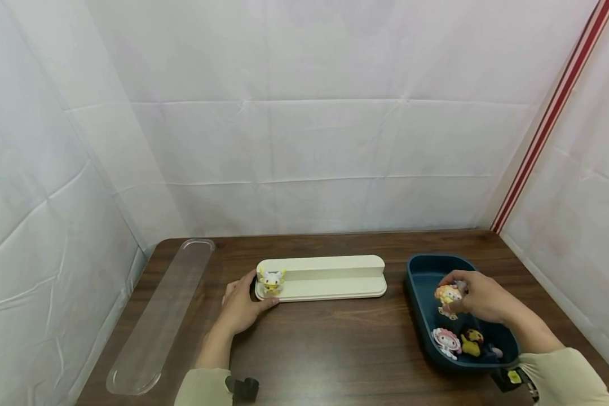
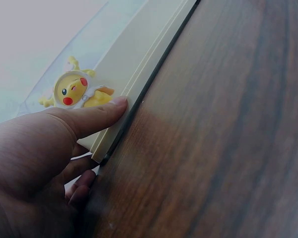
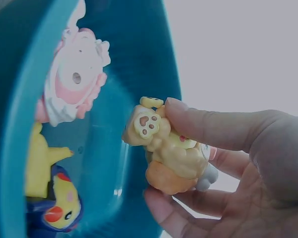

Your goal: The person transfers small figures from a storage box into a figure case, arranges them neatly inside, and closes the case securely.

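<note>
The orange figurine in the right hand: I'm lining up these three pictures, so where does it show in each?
Head: orange figurine, lower right, held by the right hand over the blue bin.
Left wrist: not in it.
Right wrist: centre, pinched between fingers.
Shared landmark: the blue bin.

Five small toy figures show in all. One yellow figure [image 1: 271, 280] stands on the cream stepped stand [image 1: 330, 276], at the stand's 9 o'clock end. One orange figure [image 1: 448, 295] sits over the dark blue tray [image 1: 417, 282]. Three more lie inside the tray toward its 6 o'clock end: one pink-and-white figure [image 1: 445, 341], one yellow-and-dark figure [image 1: 471, 341], and one partly hidden at [image 1: 493, 352]. There is one stand, one tray, and one clear lid [image 1: 162, 321] at the counter's [image 1: 335, 349] 9 o'clock edge. Two hands are in view.
</note>
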